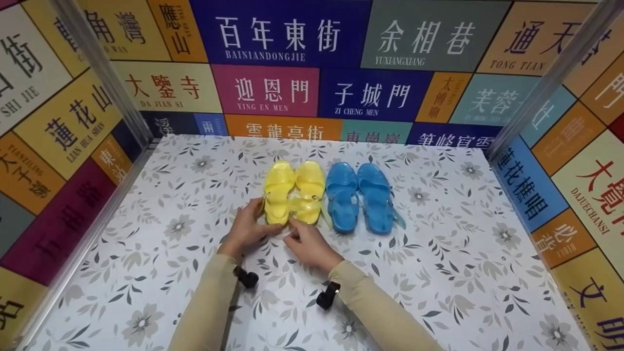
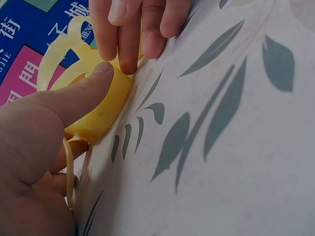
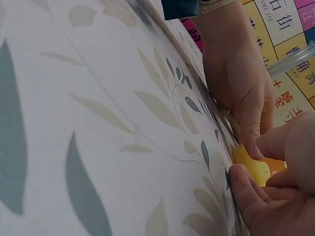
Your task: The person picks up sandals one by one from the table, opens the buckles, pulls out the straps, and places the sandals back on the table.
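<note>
Two yellow sandals stand side by side, toes away from me. At the left yellow sandal [image 1: 278, 190], my left hand [image 1: 247, 226] has its fingers along the outer side and its thumb across the heel, holding that end. The left wrist view shows this thumb over the yellow heel [image 2: 106, 115], with fingers partly hidden behind it. My right hand [image 1: 312, 243] is right at the heels, its fingertips close to the left sandal and the right yellow sandal [image 1: 309, 187]. In the right wrist view, both hands meet around a yellow heel [image 3: 253, 164].
A pair of blue sandals [image 1: 342, 195] stands directly right of the yellow pair, a loose strap [image 1: 399, 219] sticking out. All rest on a white table [image 1: 438, 273] with a leaf and flower pattern. Colourful sign-covered panels [image 1: 273, 39] rise behind and at both sides.
</note>
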A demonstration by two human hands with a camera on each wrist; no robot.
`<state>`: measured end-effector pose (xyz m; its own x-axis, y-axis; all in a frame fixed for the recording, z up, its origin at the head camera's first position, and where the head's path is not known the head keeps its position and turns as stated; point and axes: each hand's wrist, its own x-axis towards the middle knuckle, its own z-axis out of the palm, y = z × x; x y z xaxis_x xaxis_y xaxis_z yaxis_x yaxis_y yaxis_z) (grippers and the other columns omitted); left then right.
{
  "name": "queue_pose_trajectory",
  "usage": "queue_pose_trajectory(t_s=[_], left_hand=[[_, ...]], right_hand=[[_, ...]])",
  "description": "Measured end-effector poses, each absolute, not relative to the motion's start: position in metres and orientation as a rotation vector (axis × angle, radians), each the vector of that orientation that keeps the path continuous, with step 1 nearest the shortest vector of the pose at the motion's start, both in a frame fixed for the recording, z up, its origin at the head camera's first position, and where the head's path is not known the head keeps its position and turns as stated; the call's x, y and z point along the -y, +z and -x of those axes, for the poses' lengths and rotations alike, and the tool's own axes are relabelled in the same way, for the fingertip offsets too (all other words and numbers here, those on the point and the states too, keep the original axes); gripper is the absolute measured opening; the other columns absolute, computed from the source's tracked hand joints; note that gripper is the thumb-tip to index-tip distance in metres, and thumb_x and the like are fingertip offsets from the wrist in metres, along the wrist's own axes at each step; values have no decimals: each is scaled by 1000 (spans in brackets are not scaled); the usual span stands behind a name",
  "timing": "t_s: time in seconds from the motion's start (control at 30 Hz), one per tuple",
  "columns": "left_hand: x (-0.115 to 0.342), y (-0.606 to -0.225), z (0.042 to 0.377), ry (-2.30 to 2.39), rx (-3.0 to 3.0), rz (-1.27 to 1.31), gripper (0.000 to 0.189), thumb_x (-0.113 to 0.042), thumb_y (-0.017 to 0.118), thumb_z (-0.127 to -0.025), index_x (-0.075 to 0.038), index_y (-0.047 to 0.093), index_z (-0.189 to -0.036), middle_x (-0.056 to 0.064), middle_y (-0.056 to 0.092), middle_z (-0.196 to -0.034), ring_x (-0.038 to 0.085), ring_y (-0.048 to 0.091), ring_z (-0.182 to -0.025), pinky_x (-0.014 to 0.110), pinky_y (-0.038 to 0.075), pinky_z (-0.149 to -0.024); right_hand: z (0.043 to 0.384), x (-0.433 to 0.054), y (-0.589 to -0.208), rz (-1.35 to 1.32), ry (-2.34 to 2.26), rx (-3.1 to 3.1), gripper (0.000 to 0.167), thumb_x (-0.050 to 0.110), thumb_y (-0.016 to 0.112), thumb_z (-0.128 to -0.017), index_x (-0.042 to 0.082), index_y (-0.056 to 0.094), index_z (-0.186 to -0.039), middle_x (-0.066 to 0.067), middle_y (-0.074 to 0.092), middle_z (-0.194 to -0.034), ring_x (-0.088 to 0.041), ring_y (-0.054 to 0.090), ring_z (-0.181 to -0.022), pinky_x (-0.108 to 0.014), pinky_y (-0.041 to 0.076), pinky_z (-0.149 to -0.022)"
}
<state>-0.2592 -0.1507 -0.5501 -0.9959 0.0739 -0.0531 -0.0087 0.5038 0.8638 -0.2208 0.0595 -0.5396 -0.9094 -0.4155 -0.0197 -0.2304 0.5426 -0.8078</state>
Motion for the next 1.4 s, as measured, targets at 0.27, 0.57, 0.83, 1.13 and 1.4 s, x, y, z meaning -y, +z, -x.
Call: queue_pose_trajectory(t_s=[0.27, 0.57, 0.83, 1.13, 1.4], left_hand=[[156, -549, 257, 1554, -2615, 0, 94, -30, 98, -72, -16, 51, -152, 10, 48, -161, 33, 41, -151, 52, 26, -126], [163, -548, 244, 1559, -2645, -45, 91, -30, 99, -70, -11, 55, -147, 13, 55, -155, 34, 44, -148, 53, 26, -127], [167, -551, 233, 1554, -2685, -113, 90, -32, 100, -70, -5, 57, -143, 18, 59, -150, 36, 51, -143, 52, 35, -123], [165, -552, 213, 1499, -2746, -71, 87, -29, 101, -67, -6, 60, -139, 17, 62, -145, 38, 54, -139, 55, 37, -120], [166, -551, 196, 1472, -2803, -110, 83, -31, 103, -63, -7, 63, -132, 12, 70, -131, 32, 62, -125, 51, 46, -111]], right_hand=[[221, -54, -540, 538, -1310, -2558, 61, 17, 60, -106, -5, 38, -158, -13, 71, -119, -22, 67, -109, -42, 54, -101], [222, -51, -541, 605, -1326, -2600, 40, 13, 62, -105, -1, 58, -141, -6, 67, -104, -14, 62, -90, -33, 54, -83], [220, -48, -544, 606, -1425, -2582, 16, 9, 70, -99, 8, 72, -114, -2, 71, -100, -13, 66, -92, -30, 57, -84], [206, -48, -540, 477, -1511, -2531, 20, 13, 76, -96, 7, 74, -115, -6, 75, -107, -15, 73, -96, -27, 60, -84], [193, -48, -540, 532, -1458, -2587, 17, 12, 78, -93, 9, 75, -110, -5, 77, -104, -12, 73, -90, -26, 60, -80]])
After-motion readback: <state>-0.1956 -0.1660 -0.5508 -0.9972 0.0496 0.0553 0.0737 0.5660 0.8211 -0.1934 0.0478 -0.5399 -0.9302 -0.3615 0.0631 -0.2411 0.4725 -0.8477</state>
